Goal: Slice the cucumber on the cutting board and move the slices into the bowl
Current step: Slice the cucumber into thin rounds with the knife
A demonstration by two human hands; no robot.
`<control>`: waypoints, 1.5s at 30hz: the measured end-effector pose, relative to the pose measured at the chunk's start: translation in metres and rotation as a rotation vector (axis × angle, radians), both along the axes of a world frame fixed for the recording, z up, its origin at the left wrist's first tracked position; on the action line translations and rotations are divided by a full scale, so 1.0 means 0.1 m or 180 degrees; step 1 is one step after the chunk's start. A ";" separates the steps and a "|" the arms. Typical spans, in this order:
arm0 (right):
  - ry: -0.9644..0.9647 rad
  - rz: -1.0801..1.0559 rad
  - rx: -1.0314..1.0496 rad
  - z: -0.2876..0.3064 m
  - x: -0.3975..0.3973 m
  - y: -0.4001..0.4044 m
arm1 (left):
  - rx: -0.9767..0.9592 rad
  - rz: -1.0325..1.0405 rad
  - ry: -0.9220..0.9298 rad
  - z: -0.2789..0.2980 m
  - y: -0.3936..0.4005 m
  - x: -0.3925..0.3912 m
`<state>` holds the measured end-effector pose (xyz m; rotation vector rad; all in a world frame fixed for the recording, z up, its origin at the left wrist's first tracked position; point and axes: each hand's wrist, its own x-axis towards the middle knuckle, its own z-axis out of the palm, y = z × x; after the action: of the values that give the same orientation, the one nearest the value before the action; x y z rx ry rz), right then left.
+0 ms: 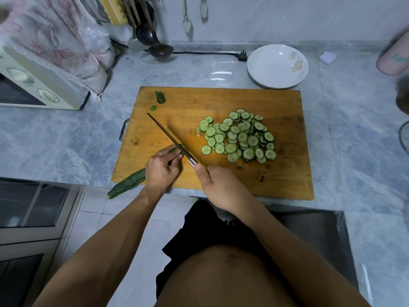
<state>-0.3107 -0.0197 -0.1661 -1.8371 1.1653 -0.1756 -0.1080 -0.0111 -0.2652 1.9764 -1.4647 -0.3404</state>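
L hand (160, 168) grips cucumber (128, 182) | R hand (218, 185) grips knife (170, 138), blade at L fingertips | slices (240, 136) right

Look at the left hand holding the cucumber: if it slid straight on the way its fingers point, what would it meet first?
Most likely the knife: the left hand grips the cucumber with its fingers pointing up-right, nearly against the blade. Exact gap is unclear from this view.

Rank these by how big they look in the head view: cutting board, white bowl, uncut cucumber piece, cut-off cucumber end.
1. cutting board
2. white bowl
3. uncut cucumber piece, partly hidden under the left hand
4. cut-off cucumber end
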 end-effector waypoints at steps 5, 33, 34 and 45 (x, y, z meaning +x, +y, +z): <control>0.0015 -0.0042 0.0128 -0.03 0.04 -0.04 | -0.0073 -0.0063 -0.0150 -0.02 0.00 -0.02; -0.0086 -0.0221 0.0170 -0.04 -0.03 -0.08 | -0.0197 -0.0280 -0.0094 -0.03 0.00 0.08; -0.0073 -0.0162 0.0116 -0.03 -0.02 -0.06 | -0.0202 -0.0277 -0.0093 -0.02 0.00 0.07; 0.0014 0.0035 0.0071 0.05 0.03 0.01 | -0.0131 -0.0124 -0.0018 0.00 0.00 0.02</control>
<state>-0.3082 -0.0189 -0.1606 -1.8249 1.1558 -0.1519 -0.1055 -0.0111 -0.2651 1.9199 -1.5038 -0.3196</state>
